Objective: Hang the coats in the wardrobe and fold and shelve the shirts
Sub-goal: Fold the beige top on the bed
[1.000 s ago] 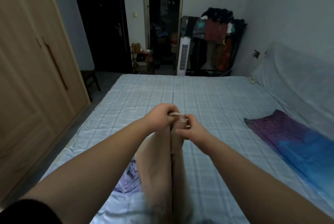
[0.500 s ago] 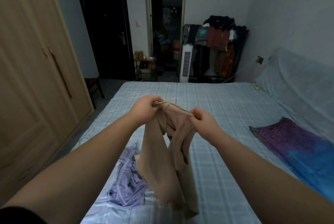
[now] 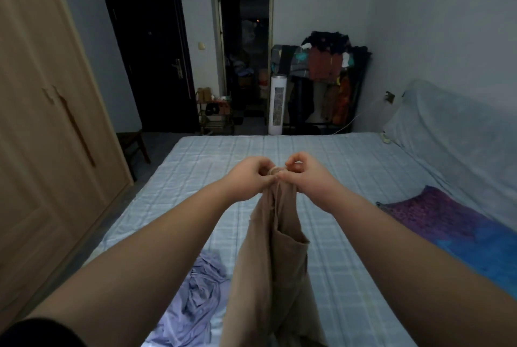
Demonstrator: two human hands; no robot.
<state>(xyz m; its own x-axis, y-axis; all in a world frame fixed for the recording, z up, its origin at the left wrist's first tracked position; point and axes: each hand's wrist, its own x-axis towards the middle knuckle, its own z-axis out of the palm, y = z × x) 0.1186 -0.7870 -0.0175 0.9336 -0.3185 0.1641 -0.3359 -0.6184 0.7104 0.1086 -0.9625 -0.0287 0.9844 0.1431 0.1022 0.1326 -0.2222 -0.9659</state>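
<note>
a thin, soft beige garment (image 3: 275, 257) hangs in long limp folds over the bed (image 3: 349, 276), bunched to a narrow neck at its top edge. the left hand (image 3: 249, 176) and right hand (image 3: 303, 174) meet knuckle to knuckle there, each grip a tight pinch of curled fingers on that gathered edge, both arms stretched forward. a crumpled, silky lilac shirt (image 3: 193, 299) lies on the checked pale-blue bed sheet, just left of the hanging cloth. the closed wooden wardrobe (image 3: 42, 136) stands at left.

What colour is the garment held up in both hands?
Beige garment, plain, best in the head view.
</note>
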